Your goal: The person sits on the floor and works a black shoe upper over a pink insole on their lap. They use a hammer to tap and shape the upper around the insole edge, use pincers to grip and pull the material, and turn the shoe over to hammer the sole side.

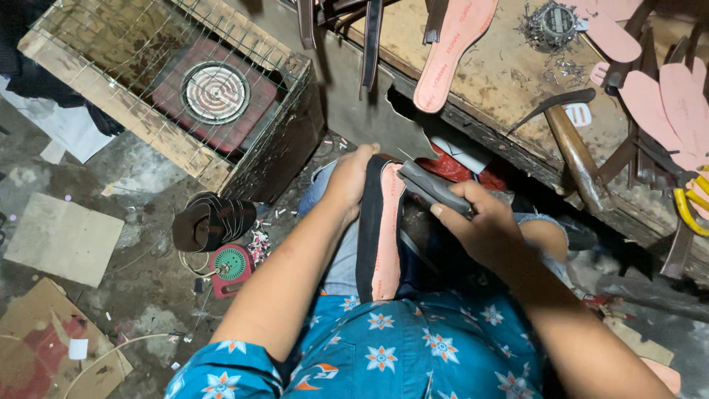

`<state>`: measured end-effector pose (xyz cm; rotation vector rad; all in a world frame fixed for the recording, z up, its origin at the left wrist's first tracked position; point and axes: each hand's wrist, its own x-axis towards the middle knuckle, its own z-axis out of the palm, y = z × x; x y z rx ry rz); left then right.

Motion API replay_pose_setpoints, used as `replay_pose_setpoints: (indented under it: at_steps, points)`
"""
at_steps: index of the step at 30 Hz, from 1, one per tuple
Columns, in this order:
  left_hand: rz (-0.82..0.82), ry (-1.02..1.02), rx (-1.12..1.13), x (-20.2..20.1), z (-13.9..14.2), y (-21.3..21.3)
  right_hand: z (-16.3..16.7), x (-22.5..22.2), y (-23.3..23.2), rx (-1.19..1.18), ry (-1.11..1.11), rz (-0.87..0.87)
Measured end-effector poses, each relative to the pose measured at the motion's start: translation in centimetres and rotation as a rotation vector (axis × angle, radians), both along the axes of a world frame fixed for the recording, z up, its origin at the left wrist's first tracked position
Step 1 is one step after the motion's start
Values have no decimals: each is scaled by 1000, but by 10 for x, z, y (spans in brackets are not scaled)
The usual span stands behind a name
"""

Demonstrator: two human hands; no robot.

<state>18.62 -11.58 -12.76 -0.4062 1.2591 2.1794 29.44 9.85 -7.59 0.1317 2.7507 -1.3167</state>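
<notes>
Left hand [349, 179] wrapped around top of black-edged pink sole [381, 236], held upright on lap below wooden workbench [509, 81]. Right hand [484, 229] fingers clenched on grey-handled knife [432, 188], touching sole.

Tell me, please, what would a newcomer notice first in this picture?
In the middle, the left hand holds a black-edged pink sole upright on the lap, while the right hand presses a grey-handled knife to its top. Upper left, a round heater coil sits inside a wire-covered wooden box.
</notes>
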Motion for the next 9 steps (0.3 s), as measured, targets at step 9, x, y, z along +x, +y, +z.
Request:
replay_pose_setpoints:
  at_steps: [9]
  points:
    - [-5, 46, -87, -3, -10, 1, 27, -27, 14, 225, 61, 305]
